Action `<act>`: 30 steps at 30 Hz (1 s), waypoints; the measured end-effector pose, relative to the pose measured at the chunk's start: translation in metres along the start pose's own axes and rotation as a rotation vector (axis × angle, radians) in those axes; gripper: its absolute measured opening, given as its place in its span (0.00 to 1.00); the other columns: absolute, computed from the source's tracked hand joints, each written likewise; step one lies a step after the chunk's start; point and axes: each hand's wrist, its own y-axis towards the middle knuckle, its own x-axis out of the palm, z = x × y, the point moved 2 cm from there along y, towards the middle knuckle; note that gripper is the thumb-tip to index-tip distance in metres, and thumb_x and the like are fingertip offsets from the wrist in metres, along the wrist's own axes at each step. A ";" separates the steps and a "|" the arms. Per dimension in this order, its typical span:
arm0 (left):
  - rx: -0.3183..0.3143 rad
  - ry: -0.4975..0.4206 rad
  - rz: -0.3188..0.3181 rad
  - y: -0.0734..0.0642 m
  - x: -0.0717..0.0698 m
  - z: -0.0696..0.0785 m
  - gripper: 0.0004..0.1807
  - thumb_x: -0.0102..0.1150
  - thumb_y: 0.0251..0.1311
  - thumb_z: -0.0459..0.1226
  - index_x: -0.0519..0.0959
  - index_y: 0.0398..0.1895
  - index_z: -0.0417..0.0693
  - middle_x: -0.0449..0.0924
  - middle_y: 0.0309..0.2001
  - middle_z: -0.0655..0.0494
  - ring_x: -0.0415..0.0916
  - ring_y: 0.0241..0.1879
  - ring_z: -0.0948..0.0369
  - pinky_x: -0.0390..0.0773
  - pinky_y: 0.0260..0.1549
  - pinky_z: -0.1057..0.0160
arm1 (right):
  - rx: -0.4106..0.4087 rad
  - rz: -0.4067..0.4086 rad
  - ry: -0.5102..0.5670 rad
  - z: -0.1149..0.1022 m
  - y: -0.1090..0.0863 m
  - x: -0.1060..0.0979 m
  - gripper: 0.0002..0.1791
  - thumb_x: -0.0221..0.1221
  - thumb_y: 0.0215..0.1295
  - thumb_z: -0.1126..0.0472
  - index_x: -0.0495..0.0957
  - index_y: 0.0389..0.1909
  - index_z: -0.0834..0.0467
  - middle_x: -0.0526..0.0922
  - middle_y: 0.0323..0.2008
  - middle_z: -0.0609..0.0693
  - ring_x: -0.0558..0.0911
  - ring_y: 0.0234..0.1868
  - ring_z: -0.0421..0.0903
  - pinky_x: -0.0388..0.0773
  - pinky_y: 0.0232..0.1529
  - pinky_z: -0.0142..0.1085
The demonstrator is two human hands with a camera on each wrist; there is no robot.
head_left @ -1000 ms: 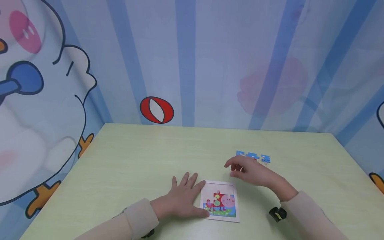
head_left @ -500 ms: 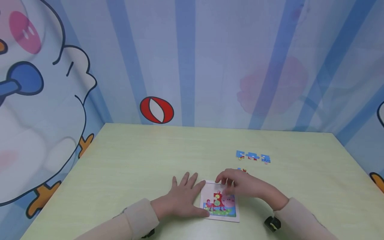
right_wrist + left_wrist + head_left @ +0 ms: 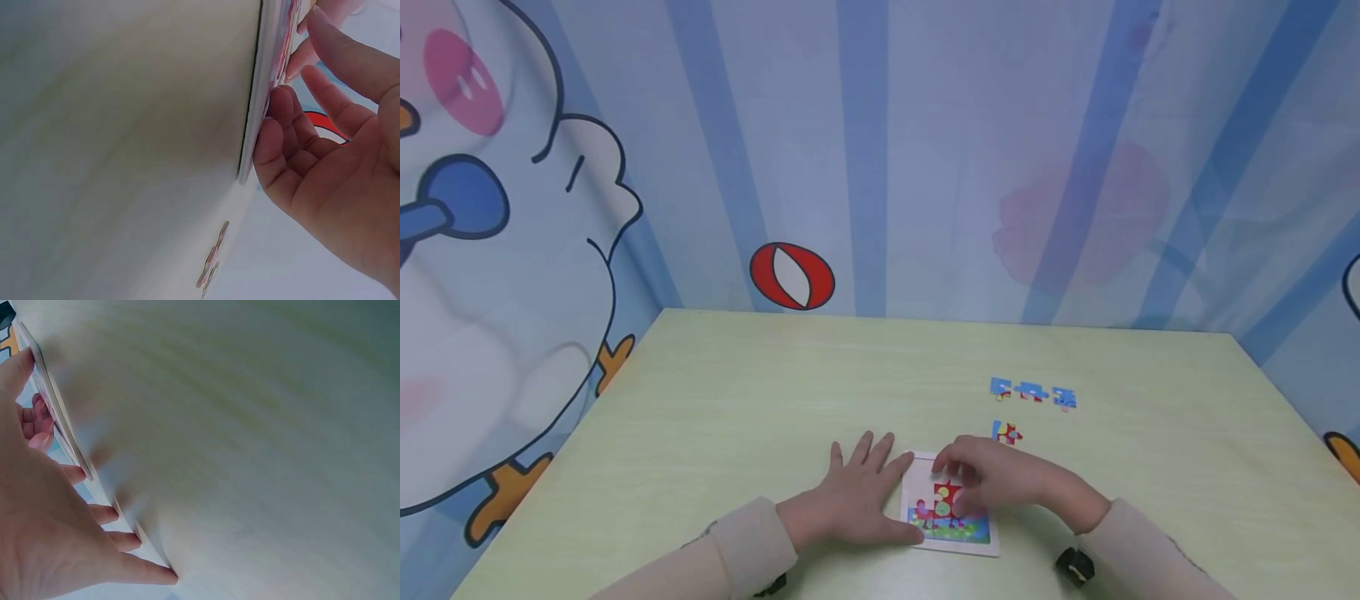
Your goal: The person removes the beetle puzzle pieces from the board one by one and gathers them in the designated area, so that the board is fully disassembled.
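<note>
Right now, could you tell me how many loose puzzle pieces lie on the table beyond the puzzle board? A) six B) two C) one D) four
D: three blue pieces sit in a row on the table, and a fourth piece lies nearer the puzzle board.

The left hand (image 3: 853, 496) lies flat with fingers spread, while the right hand (image 3: 1000, 483) curls, fingertips pressing down.

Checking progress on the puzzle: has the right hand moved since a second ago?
Yes. The right hand came toward the person, from beside the three blue pieces onto the puzzle board.
</note>
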 end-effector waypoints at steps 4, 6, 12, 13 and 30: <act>-0.003 0.004 0.001 -0.001 0.000 0.001 0.54 0.48 0.50 0.74 0.54 0.76 0.56 0.44 0.77 0.45 0.39 0.74 0.41 0.41 0.61 0.26 | 0.026 -0.009 -0.022 -0.001 0.002 0.003 0.19 0.69 0.53 0.63 0.79 0.47 0.52 0.74 0.37 0.44 0.72 0.39 0.44 0.73 0.41 0.37; -0.002 0.006 0.002 -0.001 -0.001 0.001 0.54 0.48 0.50 0.74 0.54 0.76 0.56 0.44 0.77 0.45 0.39 0.74 0.41 0.41 0.61 0.26 | 0.041 -0.016 -0.031 -0.002 0.003 0.004 0.19 0.70 0.52 0.61 0.79 0.46 0.51 0.74 0.36 0.43 0.72 0.39 0.44 0.73 0.41 0.37; 0.001 -0.003 -0.002 -0.001 -0.001 0.002 0.54 0.48 0.50 0.73 0.53 0.76 0.55 0.44 0.77 0.45 0.38 0.75 0.41 0.40 0.61 0.26 | 0.045 -0.030 -0.070 -0.004 0.005 0.006 0.19 0.72 0.50 0.61 0.80 0.45 0.51 0.74 0.35 0.41 0.73 0.39 0.42 0.74 0.41 0.35; 0.001 -0.004 -0.001 -0.001 -0.002 0.002 0.54 0.48 0.50 0.73 0.54 0.76 0.55 0.44 0.77 0.45 0.38 0.75 0.41 0.40 0.61 0.26 | 0.041 -0.030 -0.074 -0.004 0.005 0.007 0.19 0.72 0.50 0.61 0.80 0.44 0.52 0.75 0.35 0.41 0.73 0.38 0.42 0.74 0.41 0.35; -0.003 0.005 0.005 -0.003 -0.003 0.003 0.53 0.49 0.50 0.73 0.54 0.75 0.55 0.44 0.76 0.44 0.39 0.74 0.41 0.41 0.61 0.26 | 0.043 -0.022 -0.097 -0.004 0.006 0.009 0.16 0.68 0.55 0.65 0.79 0.44 0.50 0.74 0.33 0.41 0.73 0.37 0.42 0.74 0.39 0.33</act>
